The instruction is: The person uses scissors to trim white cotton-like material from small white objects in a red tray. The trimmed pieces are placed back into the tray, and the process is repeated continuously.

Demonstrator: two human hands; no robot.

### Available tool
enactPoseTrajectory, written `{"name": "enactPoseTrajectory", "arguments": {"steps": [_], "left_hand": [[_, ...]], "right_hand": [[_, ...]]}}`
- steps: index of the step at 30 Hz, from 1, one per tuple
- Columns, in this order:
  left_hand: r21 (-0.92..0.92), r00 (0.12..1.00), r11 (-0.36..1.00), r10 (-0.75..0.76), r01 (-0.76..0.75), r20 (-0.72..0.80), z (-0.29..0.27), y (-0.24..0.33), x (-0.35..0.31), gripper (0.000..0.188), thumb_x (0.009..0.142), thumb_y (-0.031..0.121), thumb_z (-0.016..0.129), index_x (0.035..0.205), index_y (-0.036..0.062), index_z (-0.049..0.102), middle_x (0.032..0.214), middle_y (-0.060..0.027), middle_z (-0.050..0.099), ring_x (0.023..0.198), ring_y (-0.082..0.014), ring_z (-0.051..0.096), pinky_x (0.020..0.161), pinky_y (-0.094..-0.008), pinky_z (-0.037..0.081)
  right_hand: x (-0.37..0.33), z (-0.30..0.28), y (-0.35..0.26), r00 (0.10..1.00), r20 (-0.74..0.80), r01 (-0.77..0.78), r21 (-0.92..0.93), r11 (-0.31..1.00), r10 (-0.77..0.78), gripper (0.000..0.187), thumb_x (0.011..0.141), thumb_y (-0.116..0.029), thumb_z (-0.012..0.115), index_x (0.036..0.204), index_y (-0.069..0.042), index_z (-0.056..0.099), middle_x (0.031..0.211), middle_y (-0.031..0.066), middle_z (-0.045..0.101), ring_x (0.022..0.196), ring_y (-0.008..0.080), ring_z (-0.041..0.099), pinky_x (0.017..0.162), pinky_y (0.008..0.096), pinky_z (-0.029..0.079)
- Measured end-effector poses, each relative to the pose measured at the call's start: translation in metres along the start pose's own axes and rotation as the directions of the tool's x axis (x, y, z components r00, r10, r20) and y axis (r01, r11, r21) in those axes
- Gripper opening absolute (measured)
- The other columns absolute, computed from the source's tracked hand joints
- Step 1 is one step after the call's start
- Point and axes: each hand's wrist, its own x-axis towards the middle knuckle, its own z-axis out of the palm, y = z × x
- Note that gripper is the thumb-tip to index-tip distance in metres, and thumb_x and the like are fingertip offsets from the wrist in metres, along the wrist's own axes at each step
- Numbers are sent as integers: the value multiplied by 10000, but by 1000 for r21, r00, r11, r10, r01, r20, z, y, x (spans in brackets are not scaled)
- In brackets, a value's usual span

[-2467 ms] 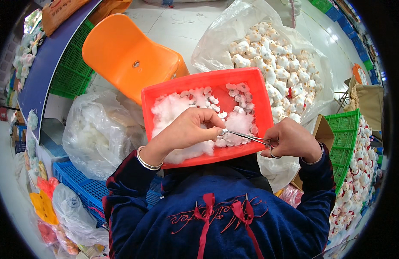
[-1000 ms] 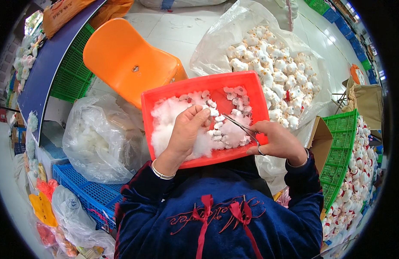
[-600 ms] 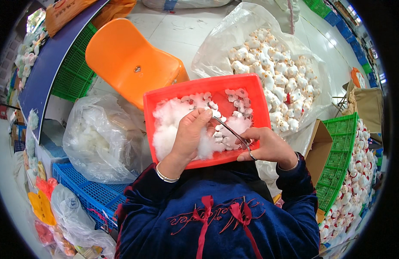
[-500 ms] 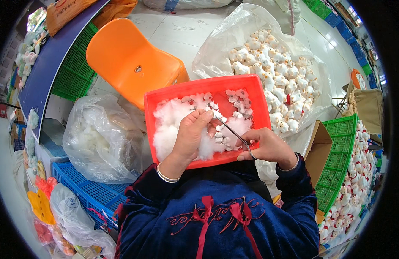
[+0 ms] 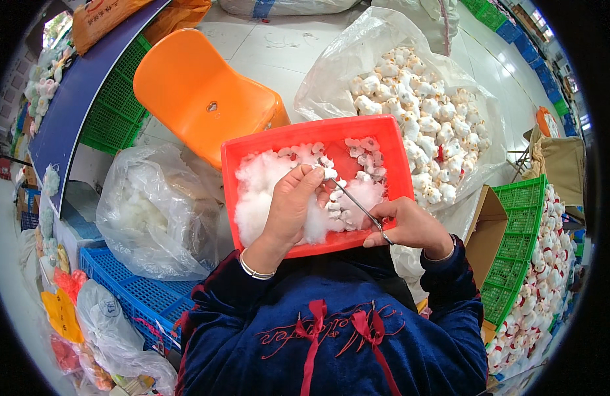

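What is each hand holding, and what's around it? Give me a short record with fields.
Left hand: fingertips pinching what looks like a small white piece
Right hand: holding a slim metal scissor-handled tool, its tip by the left fingertips
Under hands: red tray with white fluff
Beyond tray, left: orange chair
Beyond tray, right: clear bag of white stuffed figures

A tray (image 5: 402,165) sits before the person, stuffing (image 5: 253,206) filling its left, pieces (image 5: 369,158) toward its right, scissors (image 5: 355,202) above, between left hand (image 5: 290,206) and right hand (image 5: 412,228). Behind stand a chair (image 5: 202,99), left, and a sack (image 5: 338,59) of toys (image 5: 437,125), right. Left, a bag (image 5: 161,221) lies beside a basket (image 5: 134,285); right, a box (image 5: 491,231) adjoins a crate (image 5: 513,241).
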Motion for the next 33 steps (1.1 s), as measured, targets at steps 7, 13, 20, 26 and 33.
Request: {"name": "enactPoseTrajectory", "arguments": {"steps": [7,13,20,26,33], "left_hand": [[-36,996,999,20,-23,-86,7,0,-2,135,1040,194,587,1020,72,640,941,-44,675,820,-101,603,749,-241,514],[-3,980,993,120,-122,-156,-1,2,6,178,1038,176,530,1057,45,649,1012,-45,676,940,-136,611,898,-293,502],[-116,985,986,108,-124,-133,2,-2,5,104,1061,148,555,1084,72,623,1042,-55,704,909,-115,644,828,-271,540],[-21,978,994,104,-109,-181,-18,14,1,331,1096,319,467,843,127,561,668,22,483,609,-93,467,593,-253,428],[-147,956,967,172,-210,-236,-8,14,6,248,1108,288,460,902,151,479,624,46,357,539,-73,347,526,-267,398]], "right_hand": [[-8,0,-3,991,-85,74,-293,953,-103,527,741,-339,919,1075,18,723,903,138,700,862,267,672,779,368,533],[-13,5,-19,974,-139,82,-527,846,-181,709,720,-359,906,1260,15,637,1196,203,637,1166,384,587,986,439,499],[11,16,-30,957,-116,119,-680,724,-266,755,716,-358,872,1313,18,603,1192,205,624,1165,395,569,998,459,486],[5,2,-23,973,-34,170,-573,802,-230,829,691,-412,890,1327,27,591,1193,201,616,1185,389,552,1013,453,467],[24,15,-25,957,7,243,-569,786,-291,834,702,-408,888,1353,11,579,1233,203,600,1239,395,523,1082,471,400]]}}
